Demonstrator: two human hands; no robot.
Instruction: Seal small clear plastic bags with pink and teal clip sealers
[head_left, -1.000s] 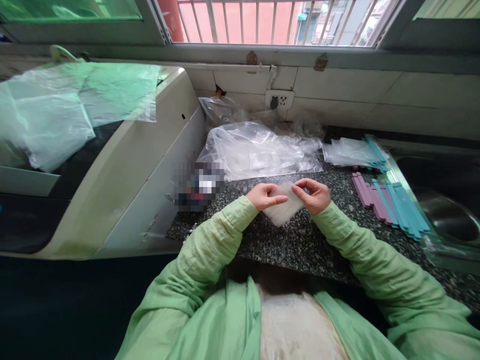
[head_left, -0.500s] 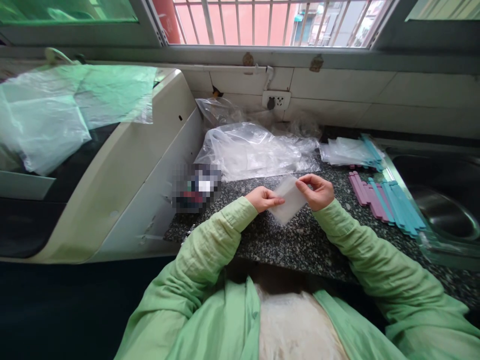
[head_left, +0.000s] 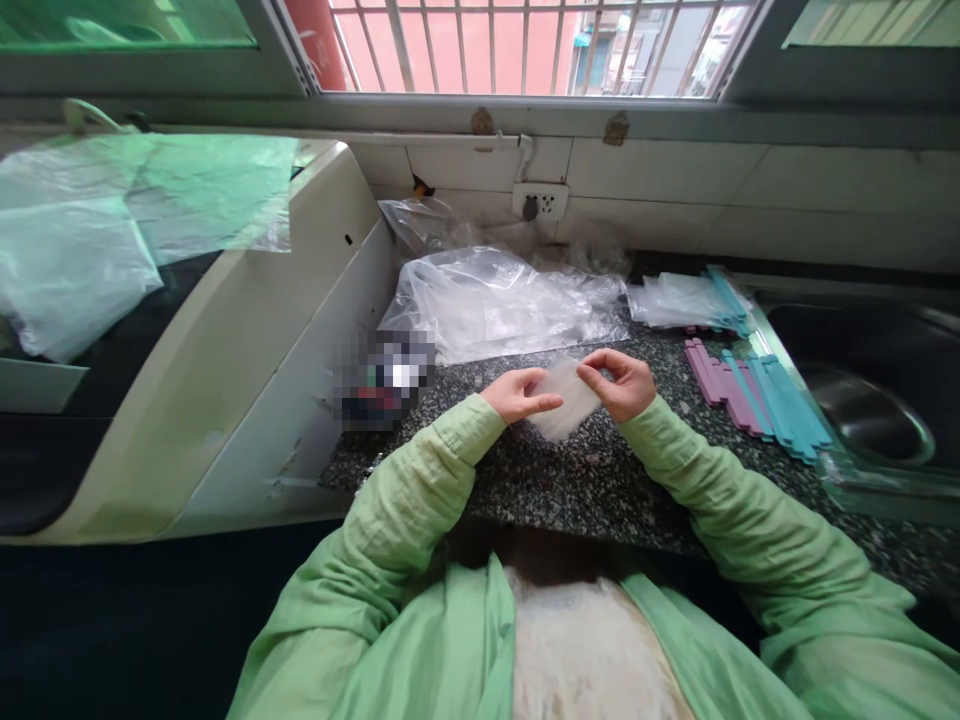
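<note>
Between my hands is a small translucent plastic bag, tilted above the speckled stone counter. My left hand grips its left side, thumb lying across the front. At the upper right corner, my right hand pinches it between thumb and fingers. Behind the hands lies a large clear plastic bag with whitish contents. To the right of my right hand are several pink strips and several teal strips, laid out side by side. Whether anything is inside the small bag, I cannot tell.
A dark sink is set into the counter at the right. Packed clear bags with teal strips lie at the back right. A blurred-out item sits left of my hands, beside a large beige machine. A wall socket is behind.
The small bag has turned a little between my hands, and the fingers of both hands have shifted slightly on it. The whole view has moved slightly to the right.
</note>
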